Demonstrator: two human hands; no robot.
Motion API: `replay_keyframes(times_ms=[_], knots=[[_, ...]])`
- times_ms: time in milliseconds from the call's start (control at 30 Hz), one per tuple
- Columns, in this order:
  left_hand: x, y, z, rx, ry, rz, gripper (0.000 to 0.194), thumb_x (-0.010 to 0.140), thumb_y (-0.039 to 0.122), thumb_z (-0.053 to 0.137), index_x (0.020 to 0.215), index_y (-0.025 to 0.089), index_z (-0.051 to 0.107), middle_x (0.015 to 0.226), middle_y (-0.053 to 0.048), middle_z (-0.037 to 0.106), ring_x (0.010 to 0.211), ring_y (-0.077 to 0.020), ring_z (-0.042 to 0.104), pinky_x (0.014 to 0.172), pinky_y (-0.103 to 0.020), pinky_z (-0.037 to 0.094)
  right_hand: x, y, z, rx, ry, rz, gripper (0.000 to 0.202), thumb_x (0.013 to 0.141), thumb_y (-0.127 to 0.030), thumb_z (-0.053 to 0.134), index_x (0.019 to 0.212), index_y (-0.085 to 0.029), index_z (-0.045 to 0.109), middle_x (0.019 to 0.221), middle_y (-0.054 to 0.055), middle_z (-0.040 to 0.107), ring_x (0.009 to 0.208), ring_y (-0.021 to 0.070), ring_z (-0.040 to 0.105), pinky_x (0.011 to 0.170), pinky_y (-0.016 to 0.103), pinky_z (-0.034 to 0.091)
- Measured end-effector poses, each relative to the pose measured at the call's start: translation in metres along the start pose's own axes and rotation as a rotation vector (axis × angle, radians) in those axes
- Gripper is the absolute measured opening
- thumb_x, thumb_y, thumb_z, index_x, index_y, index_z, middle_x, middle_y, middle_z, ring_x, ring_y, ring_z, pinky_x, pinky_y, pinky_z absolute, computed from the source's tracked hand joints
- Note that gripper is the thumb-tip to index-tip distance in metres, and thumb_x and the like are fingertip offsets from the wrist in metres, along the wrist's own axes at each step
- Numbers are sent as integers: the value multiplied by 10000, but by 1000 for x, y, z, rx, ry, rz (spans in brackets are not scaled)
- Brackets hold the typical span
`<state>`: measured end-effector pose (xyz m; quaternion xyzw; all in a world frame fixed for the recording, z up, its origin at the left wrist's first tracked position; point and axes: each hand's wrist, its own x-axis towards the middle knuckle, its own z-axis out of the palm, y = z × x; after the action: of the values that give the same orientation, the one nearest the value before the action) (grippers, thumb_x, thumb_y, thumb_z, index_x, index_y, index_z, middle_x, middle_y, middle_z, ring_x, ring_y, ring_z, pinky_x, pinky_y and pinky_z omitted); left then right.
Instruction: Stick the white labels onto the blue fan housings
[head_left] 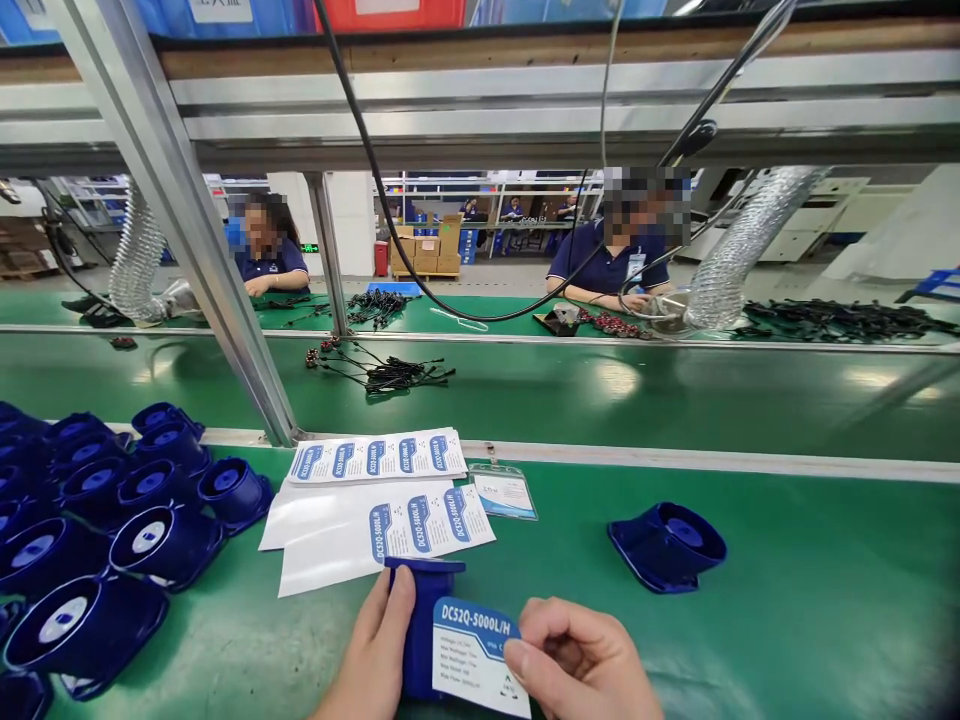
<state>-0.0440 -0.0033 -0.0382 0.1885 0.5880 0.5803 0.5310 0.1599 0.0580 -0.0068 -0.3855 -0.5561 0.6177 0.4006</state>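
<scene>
One long green bench (795, 630) runs beneath the hands and well out to both sides. Off beyond the left hand sits a crowd of blue cups (97, 487), and past both hands, toward the metal rail, lie printed sheets (330, 552), loosely overlapped. Well out from the right hand, a lone cup (652, 548) stands by itself.

Between the hands is the held cup (418, 640), tipped so its flat flange is on the far side. The left hand (371, 650) is wrapped round its side, thumb laid up along the wall; I can't see the rest of its fingers. I'd judge the cup light, hard plastic, stiff enough to squeeze firmly, though its smooth wall might turn in the grip. Round the body, just under the flange, seems the surest place to hold.

Ahead of the hands, beside the sheets, is a clear badge holder (517, 495).

Smallest is the label (472, 655), in front of the cup; the right hand (585, 660) pinches its right edge between thumb and forefinger. Thin and bendy, it probably creases easily and may be sticky behind, so an edge or corner suits best.
</scene>
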Motion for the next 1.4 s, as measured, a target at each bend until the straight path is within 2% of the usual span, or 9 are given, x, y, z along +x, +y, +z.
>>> replay_keyframes(times_ms=[200,300,367,667,900,967,1033,1167,1400], knots=[[-6,12,1,164,-111,-13,834,899,817,589,1424,171,636,1568,-123,569,1547,-370,398,1324,-508,305,-3,-1,1,14,-3,51,426,767,-531,904,640,-177,702,615,12,620,504,113,506,499,227,478],[-7,16,3,178,-121,-15,874,895,853,548,1449,180,617,1596,-119,536,1536,-362,405,1353,-516,217,-3,2,-1,-1,-57,38,378,793,-483,894,657,-181,713,629,18,638,529,120,524,516,224,467],[-8,19,4,200,-123,-8,877,903,854,529,1448,172,618,1588,-126,542,1513,-362,431,1355,-517,202,-3,5,-3,-20,-83,23,351,808,-459,885,670,-183,719,645,26,654,548,128,545,524,222,466],[-12,28,7,217,-172,14,825,976,791,467,1519,175,547,1611,-105,523,1510,-301,454,1296,-391,369,-3,3,-4,-102,-64,-15,363,822,-485,856,670,-185,721,651,50,673,538,149,564,501,245,478],[-13,27,6,244,-164,21,786,995,768,454,1507,182,558,1622,-94,511,1509,-281,454,1313,-383,336,-6,-1,3,-18,19,-9,317,784,-425,899,643,-194,734,618,26,656,541,133,529,515,238,428],[-13,26,6,238,-171,27,763,1006,751,453,1506,184,556,1627,-92,505,1518,-269,444,1318,-379,323,-6,-2,4,-11,-10,-9,302,786,-410,899,645,-193,743,616,30,662,535,132,530,510,239,411],[-14,27,6,227,-176,24,767,1001,755,462,1497,178,560,1623,-95,510,1507,-275,457,1312,-381,336,-6,-3,6,-12,-16,-8,292,786,-404,899,647,-194,751,615,32,665,535,133,533,511,242,399],[-14,29,7,213,-172,-1,806,973,791,476,1467,162,581,1598,-105,539,1490,-311,475,1281,-388,389,-9,-7,12,12,84,10,319,738,-426,929,618,-197,742,609,22,645,546,129,510,522,247,377],[-15,30,8,199,-186,16,785,991,762,477,1470,146,570,1606,-110,528,1519,-307,446,1268,-375,412,-10,-11,17,31,109,36,351,698,-461,953,605,-195,744,604,22,641,546,126,501,522,249,370]])
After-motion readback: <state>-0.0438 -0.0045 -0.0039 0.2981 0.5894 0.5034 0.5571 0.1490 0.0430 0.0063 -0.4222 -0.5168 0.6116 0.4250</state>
